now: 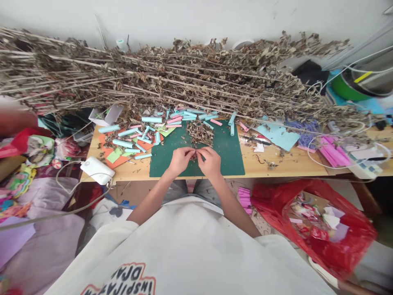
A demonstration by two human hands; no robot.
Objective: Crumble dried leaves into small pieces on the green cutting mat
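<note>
Over the near part of a dark green cutting mat [227, 151], my left hand [181, 159] and my right hand [209, 160] meet at their fingertips. Both are closed in a pinch on small brown bits that look like dried leaf, mostly hidden by the fingers. Just beyond my fingers lies a heap of crumbled dried leaves [200, 133]. Rolled light-blue paper tubes [152, 119] and pink paper tubes [174, 120] are scattered on the left and along the mat's far edge.
Long dried leafy stems [172, 78] cover the table's back. A white power bank [97, 170] with a cable sits at the left edge. Blue paper [278, 135], pink folded paper [333, 151] and a power strip [364, 159] lie right. A red plastic bag [276, 200] of scraps stands below.
</note>
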